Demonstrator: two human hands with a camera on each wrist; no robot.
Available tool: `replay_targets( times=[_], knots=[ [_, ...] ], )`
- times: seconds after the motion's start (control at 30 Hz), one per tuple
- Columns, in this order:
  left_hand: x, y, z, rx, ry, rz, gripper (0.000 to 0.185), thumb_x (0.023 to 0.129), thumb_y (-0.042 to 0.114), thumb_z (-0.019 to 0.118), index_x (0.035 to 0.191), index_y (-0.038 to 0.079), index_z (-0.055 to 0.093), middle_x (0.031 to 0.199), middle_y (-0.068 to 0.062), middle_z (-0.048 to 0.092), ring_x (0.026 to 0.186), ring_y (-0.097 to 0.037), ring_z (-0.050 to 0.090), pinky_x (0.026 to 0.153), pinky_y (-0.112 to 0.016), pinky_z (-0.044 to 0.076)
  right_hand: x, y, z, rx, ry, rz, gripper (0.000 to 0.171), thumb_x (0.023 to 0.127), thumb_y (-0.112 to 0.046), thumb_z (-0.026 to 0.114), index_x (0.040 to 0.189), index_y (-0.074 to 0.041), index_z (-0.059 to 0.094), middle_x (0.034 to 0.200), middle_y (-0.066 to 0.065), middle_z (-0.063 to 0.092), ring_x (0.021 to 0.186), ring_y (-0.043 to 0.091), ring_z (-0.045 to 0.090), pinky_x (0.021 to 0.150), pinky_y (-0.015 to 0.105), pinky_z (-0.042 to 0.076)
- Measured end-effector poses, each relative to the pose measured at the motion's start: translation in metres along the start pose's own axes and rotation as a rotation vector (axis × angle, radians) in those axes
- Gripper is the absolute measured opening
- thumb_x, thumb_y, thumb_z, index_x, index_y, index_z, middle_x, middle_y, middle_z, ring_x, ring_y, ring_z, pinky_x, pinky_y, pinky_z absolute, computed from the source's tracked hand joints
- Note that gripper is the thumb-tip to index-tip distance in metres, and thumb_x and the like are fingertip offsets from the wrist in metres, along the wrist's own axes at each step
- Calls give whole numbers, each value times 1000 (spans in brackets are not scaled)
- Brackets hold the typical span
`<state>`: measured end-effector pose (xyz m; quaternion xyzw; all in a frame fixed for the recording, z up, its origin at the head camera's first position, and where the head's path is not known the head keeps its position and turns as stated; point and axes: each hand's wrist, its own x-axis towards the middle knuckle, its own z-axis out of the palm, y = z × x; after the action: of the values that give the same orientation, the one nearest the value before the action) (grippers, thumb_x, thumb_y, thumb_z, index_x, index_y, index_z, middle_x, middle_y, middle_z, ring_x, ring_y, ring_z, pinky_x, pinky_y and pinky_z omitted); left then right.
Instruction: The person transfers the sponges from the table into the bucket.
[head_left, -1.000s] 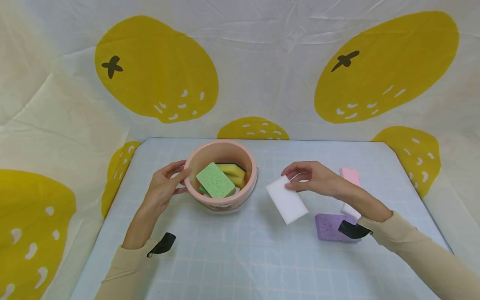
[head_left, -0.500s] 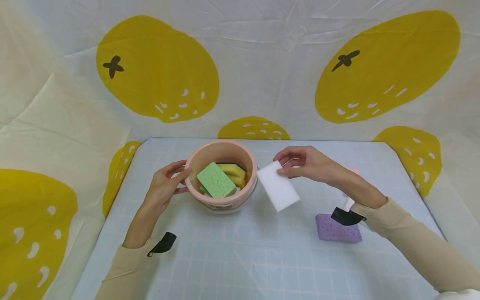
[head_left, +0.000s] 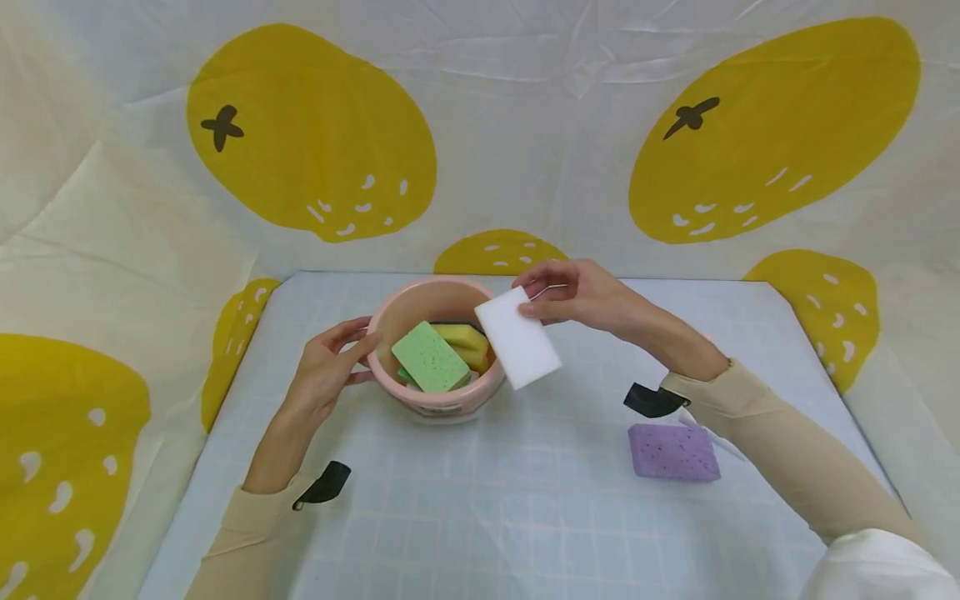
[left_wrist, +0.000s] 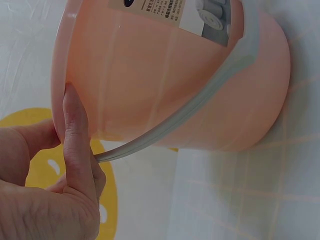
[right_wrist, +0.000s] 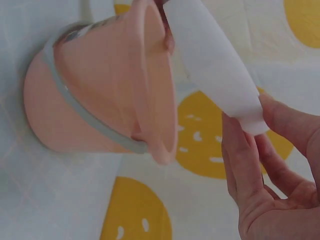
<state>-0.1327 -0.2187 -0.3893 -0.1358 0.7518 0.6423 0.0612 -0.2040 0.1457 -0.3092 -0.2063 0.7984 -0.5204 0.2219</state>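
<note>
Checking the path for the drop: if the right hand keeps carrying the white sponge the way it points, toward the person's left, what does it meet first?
Probably the pink bucket: the white sponge in the right hand already hangs at its right rim. Depth is unclear.

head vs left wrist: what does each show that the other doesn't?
Head only: the right hand pinching a white sponge over the pink bucket, the green sponge and yellow sponge lying inside it, and a purple sponge on the mat.

Left wrist only: the printed label and grey handle on the bucket's outer wall, close up.

Both: the left hand with its thumb against the bucket's rim.
</note>
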Motion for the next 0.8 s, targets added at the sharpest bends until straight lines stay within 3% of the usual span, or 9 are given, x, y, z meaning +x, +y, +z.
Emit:
replay_targets(
  times=[0.6, 0.8],
  knots=[
    [1, 0, 0, -21, -4, -13, 56, 100, 26, 70, 150, 8, 52, 136, -12, 51, 82, -7, 61, 72, -26, 63, 44, -8, 22, 119, 44, -53, 39, 92, -14, 79, 127, -4, 67, 119, 16, 63, 103, 29, 69, 88, 41, 62],
    [1, 1, -1, -24, -4, -17, 54, 100, 25, 69, 149, 8, 52, 137, -12, 51, 82, -7, 61, 73, -26, 63, 56, -7, 30, 85, 60, -56, 39, 91, -18, 80, 126, -6, 69, 118, 14, 65, 102, 27, 69, 87, 38, 62]
  ],
)
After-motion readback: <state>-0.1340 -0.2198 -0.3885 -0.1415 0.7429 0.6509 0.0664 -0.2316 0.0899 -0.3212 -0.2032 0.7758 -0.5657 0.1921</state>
